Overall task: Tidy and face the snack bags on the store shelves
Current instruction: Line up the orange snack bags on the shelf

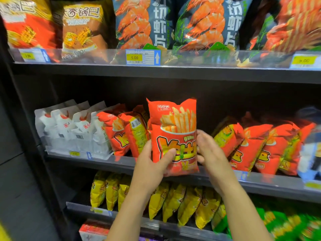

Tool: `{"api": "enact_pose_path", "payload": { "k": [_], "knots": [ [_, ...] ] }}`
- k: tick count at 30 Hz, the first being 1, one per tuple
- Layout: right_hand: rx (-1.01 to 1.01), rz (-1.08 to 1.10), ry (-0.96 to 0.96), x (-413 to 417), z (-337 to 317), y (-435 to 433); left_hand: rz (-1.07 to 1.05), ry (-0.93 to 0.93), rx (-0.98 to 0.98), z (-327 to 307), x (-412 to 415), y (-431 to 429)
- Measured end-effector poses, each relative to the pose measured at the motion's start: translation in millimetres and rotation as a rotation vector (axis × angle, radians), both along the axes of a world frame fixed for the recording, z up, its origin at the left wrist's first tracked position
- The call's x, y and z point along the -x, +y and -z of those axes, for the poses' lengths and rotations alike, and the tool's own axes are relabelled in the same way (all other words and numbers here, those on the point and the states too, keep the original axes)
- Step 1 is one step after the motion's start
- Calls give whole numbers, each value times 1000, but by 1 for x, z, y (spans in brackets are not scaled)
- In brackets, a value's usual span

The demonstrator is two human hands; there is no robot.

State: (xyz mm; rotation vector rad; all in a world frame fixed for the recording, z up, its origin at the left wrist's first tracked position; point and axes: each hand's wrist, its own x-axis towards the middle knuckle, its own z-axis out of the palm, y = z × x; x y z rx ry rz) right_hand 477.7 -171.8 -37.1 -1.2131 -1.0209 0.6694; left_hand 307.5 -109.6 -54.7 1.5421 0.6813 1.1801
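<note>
Bag in hand: red fries bag (pixel 173 134), upright, long axis vertical, printed face toward the camera, held in front of the middle shelf (pixel 125 163) and not yet set down on it.

Left hand (pixel 152 162) grips the lower left edge, thumb (pixel 169 153) laid across the front and the other fingers hidden behind. Right hand (pixel 208 148) curls round the right edge at about mid-height, its fingertips also out of sight behind the pack. The bag sits between the two hands, both equally near; most of its height stands above the fingers.

What the placing turns on: the dark gap (pixel 206 119) in the row lies straight behind the bag and slightly to its right, between the left cluster (pixel 119 134) and the right-hand bags (pixel 251 145), which slump leftward into that space. One neighbour (pixel 137 134), just beside the held bag on the left, shows its barcode side — likely needs turning. Judgement: push straight back, keep vertical.
</note>
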Motion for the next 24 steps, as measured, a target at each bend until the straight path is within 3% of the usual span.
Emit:
{"api": "enact_pose_path", "payload": {
  "k": [2,6,13,18,24],
  "knots": [
    [30,-107,75,18,7,-6,65,-9,64,3,8,-7],
    [-5,-85,190,34,27,-12,178,38,135,13,27,-16],
    [47,-115,508,47,54,-24,213,-133,332,11,59,-27],
    [68,-120,496,57,57,-31,223,-160,373,5,77,-36],
    [93,-121,287,79,47,-36,154,12,259,7,79,-47]
  ]
}}
